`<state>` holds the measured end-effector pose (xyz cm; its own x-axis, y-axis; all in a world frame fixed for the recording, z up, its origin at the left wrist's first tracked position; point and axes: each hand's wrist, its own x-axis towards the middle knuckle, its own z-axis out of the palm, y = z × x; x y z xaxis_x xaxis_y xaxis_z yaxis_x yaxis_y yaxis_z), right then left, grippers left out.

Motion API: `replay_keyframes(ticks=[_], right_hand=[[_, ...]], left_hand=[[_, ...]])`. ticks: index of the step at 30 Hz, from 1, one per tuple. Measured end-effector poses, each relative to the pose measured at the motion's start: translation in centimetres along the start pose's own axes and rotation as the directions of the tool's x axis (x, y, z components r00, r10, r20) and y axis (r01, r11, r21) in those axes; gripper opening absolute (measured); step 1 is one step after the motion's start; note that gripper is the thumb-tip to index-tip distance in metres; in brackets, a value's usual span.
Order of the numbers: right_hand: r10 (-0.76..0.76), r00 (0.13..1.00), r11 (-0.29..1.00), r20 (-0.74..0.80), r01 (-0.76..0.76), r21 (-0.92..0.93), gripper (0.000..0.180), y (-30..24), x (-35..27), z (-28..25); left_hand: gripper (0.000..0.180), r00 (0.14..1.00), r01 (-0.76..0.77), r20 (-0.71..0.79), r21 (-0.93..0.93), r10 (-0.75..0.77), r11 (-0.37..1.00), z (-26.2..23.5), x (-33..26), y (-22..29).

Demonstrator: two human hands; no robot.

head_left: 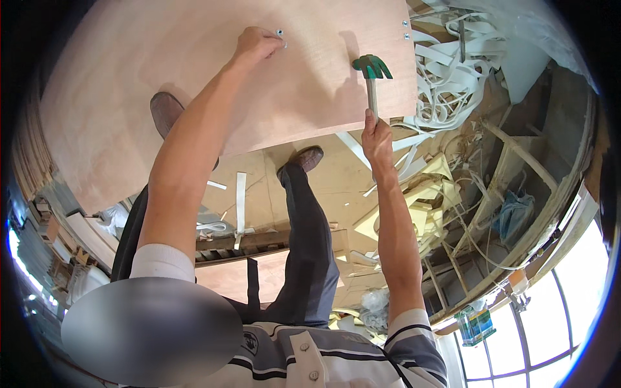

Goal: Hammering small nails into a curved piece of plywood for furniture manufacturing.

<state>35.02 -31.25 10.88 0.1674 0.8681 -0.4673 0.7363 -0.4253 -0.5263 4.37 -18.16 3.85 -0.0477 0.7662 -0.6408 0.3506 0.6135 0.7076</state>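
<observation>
Hammer [372, 71]: handle runs upward, green head on top, over the board [194, 77].
Right hand [376, 139]: fingers clenched on handle, arm outstretched.
Left hand [255, 45]: fingers pinch a nail [280, 32] against the board.

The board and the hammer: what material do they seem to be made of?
The board looks like plywood: a smooth, pale reddish face with faint grain, apparently unfinished. The hammer seems to have a metal claw head painted green and a pale, bare handle, probably wood, gripped by the right hand.
</observation>
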Motion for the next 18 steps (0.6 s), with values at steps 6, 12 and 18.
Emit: replay_keyframes(ticks=[6, 12, 18], right_hand=[[0.01, 1.0, 0.999, 0.0, -0.01, -0.052, 0.057, -3.4, -0.4, -1.1], [-0.268, 0.963, 0.946, -0.04, 0.271, 0.179, 0.053, -9.8, -3.1, -4.2], [-0.462, 0.885, 0.887, -0.051, 0.463, -0.003, 0.045, -6.9, 1.5, 5.9]], left_hand=[[0.02, 0.999, 0.033, -0.012, -0.294, -0.038, 0.955, -2.0, -1.3, -0.1], [0.031, 0.894, -0.42, 0.425, 0.684, 0.142, 0.597, -7.6, -11.9, 4.6], [0.045, 0.83, -0.532, 0.535, 0.674, 0.158, 0.513, -11.9, -38.9, 16.7]])
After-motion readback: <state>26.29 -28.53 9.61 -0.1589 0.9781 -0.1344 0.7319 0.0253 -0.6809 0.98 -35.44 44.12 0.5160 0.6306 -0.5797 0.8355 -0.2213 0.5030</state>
